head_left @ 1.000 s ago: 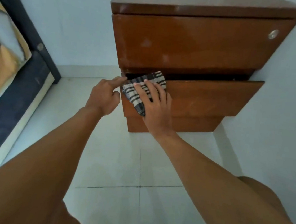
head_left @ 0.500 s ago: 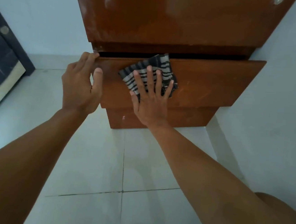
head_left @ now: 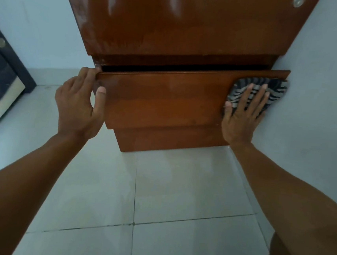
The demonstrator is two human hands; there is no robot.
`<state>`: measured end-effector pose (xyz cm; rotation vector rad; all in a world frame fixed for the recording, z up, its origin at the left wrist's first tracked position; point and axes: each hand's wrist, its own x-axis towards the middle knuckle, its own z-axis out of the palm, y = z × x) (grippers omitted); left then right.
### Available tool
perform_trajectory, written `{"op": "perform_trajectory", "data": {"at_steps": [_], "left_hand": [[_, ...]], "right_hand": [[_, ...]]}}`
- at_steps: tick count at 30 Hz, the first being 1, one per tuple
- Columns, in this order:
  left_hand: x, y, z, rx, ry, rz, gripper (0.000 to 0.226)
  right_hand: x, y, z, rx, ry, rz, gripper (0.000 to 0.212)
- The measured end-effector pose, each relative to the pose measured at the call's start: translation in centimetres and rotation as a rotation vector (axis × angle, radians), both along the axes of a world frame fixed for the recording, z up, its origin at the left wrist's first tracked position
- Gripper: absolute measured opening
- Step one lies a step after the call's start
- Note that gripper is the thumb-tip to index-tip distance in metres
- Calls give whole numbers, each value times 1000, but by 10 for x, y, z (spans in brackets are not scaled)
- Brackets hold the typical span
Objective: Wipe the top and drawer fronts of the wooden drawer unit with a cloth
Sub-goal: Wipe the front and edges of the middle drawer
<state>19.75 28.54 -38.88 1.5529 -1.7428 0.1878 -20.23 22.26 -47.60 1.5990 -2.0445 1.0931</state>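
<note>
The wooden drawer unit [head_left: 183, 26] fills the top of the view, glossy brown. Its middle drawer [head_left: 162, 98] is pulled out a little, with a dark gap above its front. My left hand [head_left: 79, 102] grips the drawer's left edge, fingers over the top corner and thumb on the front. My right hand [head_left: 245, 112] presses flat, fingers spread, on a black-and-white striped cloth [head_left: 274, 86] at the drawer front's far right end, close to the wall. A lower drawer front [head_left: 170, 142] shows beneath.
A pale wall [head_left: 326, 101] runs along the unit's right side, touching close to the cloth. Light floor tiles [head_left: 156, 198] lie below. A dark bed frame [head_left: 2, 66] stands at the left edge. A round metal lock [head_left: 298, 1] sits on the upper drawer.
My right hand has slid the cloth from the left-middle of the drawer front to its right end. My left hand has taken hold of the drawer's left edge. The camera has moved closer.
</note>
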Motion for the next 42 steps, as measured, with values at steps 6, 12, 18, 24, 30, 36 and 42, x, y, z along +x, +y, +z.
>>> {"op": "perform_trajectory", "data": {"at_steps": [6,12,18,24,30,36,42], "left_hand": [[0,2,0,23,5,2,58],[-3,4,1,52,10,30,63],[-5,6,2,82,9,57,58],[-9,11,8,96,9,77,57],[-7,9,6,111,30,78,59],[-12,11,7,120,37,87,58],[-11,17,13,161,6,104,59]], "right_hand": [[-11,2,12,-163,-87,-13,56],[23,18,49,-332,-345,-18,62],[123,51,95,-328,56,336,56],[175,39,97,76,374,406,62],[96,27,86,53,333,219,56],[-10,10,86,4,330,121,49],[-45,7,100,-80,238,90,37]]}}
